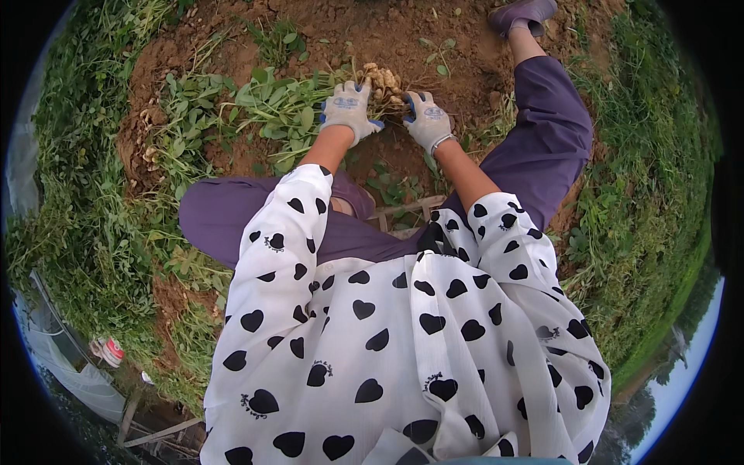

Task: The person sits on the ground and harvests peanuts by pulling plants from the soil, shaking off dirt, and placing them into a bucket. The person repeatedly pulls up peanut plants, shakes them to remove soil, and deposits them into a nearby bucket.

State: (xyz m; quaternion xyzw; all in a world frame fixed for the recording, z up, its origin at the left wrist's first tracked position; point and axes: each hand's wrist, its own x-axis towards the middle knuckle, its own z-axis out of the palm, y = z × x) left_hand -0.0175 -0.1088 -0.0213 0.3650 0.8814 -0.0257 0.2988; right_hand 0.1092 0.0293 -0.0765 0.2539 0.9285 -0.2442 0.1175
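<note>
A bunch of uprooted peanut plants [288,104] lies on the soil in front of me, leaves to the left. Its cluster of pale peanut pods [382,81] is on the right. My left hand [349,110], in a light knit glove with blue coating, lies over the stems beside the pods and grips them, its thumb towards the right. My right hand [429,119], gloved alike, is bent at the right edge of the pods and roots. Its palm side is hidden, so whether it grips any roots cannot be seen.
Bare brown soil [471,75] surrounds the pods. More pulled plants with pods [150,154] lie at the left. My legs, in purple trousers [537,133], spread to both sides. Below me is a slatted frame [410,214]. Green plants [645,192] stand at the right.
</note>
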